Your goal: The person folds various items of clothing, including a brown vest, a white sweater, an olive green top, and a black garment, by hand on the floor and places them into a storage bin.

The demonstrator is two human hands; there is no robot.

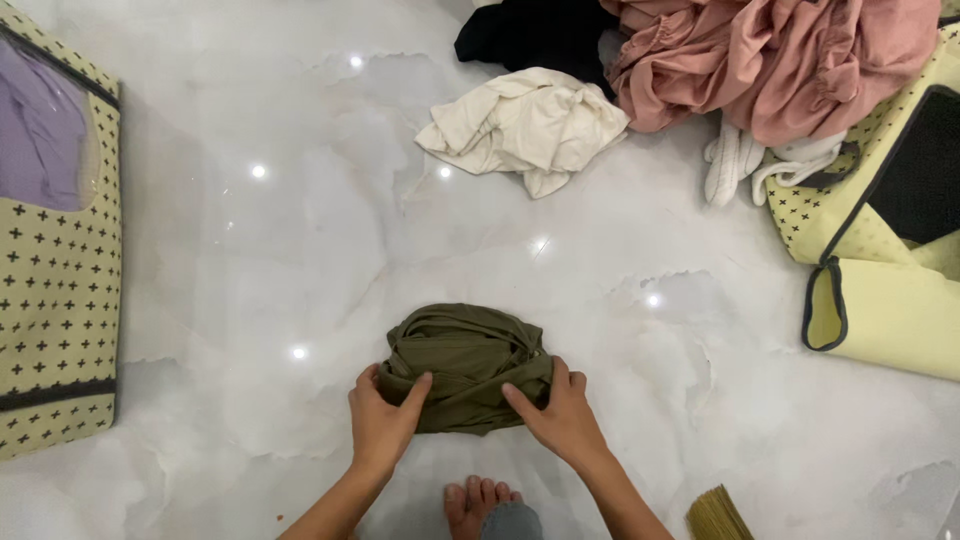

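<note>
Both hands (385, 425) (560, 415) press folded olive garment (465, 360).

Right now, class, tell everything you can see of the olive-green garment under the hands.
The olive-green garment is soft, thin-looking cloth, folded into a compact rounded bundle with creases and overlapping layers. It lies on the glossy white marble floor. The left hand and right hand press its near corners, fingers on top. A bare foot is just below it.
</note>
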